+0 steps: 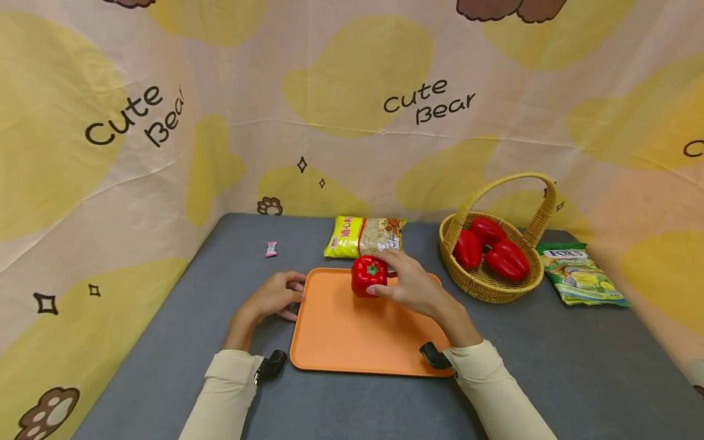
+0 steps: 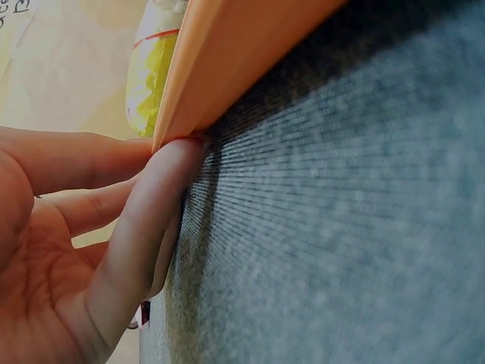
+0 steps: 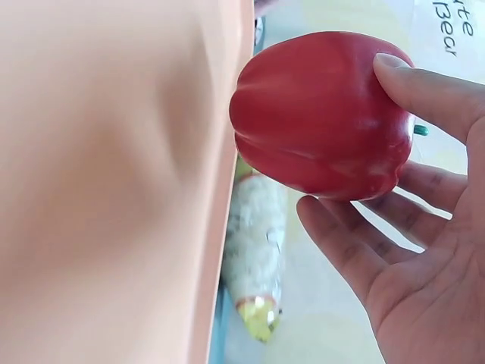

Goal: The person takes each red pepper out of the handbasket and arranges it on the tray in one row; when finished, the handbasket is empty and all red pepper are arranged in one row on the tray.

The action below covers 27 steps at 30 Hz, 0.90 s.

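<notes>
- Right hand (image 1: 415,284): gripping pepper (image 1: 363,282), thumb on one side, fingers on the other.
- Pepper: red, upright, green stem up, over the far part of tray (image 1: 352,339). Can't tell if its base touches the tray.
- Left hand (image 1: 272,297): fingers loosely bent, not closed; tips touching the tray's left rim from outside.
- Tray: orange, on grey table (image 1: 165,379), between the two hands; right forearm crosses its right side.
- Yellow bag (image 1: 349,238): lying just behind the tray, partly hidden by the right hand.
- Basket (image 1: 492,293): wicker, arched handle, right of the tray, three red peppers (image 1: 507,260) in it.
- Green packet (image 1: 583,275): lying flat, just right of the basket.
- Candy (image 1: 271,249): small, pink wrapper, beyond the left hand, well apart from the bag.
- Backdrop (image 1: 341,73): printed cloth, "Cute Bear" lettering.
</notes>
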Available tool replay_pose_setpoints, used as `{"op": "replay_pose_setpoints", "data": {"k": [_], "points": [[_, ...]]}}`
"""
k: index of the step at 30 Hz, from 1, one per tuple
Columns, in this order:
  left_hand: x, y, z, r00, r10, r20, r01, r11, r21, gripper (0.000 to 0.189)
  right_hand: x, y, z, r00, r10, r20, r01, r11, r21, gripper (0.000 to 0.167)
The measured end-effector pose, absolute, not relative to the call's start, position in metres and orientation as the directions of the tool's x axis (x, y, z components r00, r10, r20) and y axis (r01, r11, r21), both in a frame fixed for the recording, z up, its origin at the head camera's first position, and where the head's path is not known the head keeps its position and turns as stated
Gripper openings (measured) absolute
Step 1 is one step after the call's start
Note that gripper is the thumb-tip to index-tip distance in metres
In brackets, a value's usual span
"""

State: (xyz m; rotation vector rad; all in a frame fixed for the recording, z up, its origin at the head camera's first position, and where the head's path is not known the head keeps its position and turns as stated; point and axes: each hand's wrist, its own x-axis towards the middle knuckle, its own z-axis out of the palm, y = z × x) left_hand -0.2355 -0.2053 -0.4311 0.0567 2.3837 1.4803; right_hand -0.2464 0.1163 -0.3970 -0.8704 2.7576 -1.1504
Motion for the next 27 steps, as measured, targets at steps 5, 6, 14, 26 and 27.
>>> {"op": "replay_pose_setpoints", "data": {"k": [5, 6, 14, 26, 27], "points": [[-0.235, -0.206, -0.432, -0.943, 0.205, -0.264, -0.144, 0.463, 0.875, 0.053, -0.250, 0.098, -0.401, -0.844, -0.515, 0.148, -0.477, 0.594, -0.648, 0.070], [-0.235, -0.206, -0.432, -0.942, 0.204, -0.266, -0.147, 0.464, 0.874, 0.053, -0.250, 0.094, -0.402, -0.846, -0.513, 0.144, -0.474, 0.600, -0.644, 0.071], [-0.235, -0.205, -0.431, -0.940, 0.199, -0.278, -0.157, 0.473, 0.867, 0.054, -0.254, 0.063, -0.409, -0.837, -0.531, 0.128, -0.476, 0.595, -0.648, 0.069], [-0.236, -0.205, -0.434, -0.943, 0.199, -0.265, -0.146, 0.468, 0.871, 0.051, -0.256, 0.038, -0.415, -0.819, -0.556, 0.142, -0.492, 0.552, -0.673, 0.070], [-0.237, -0.205, -0.434, -0.944, 0.196, -0.265, -0.148, 0.466, 0.872, 0.051, -0.256, 0.037, -0.415, -0.820, -0.555, 0.142, -0.491, 0.554, -0.673, 0.071]]}}
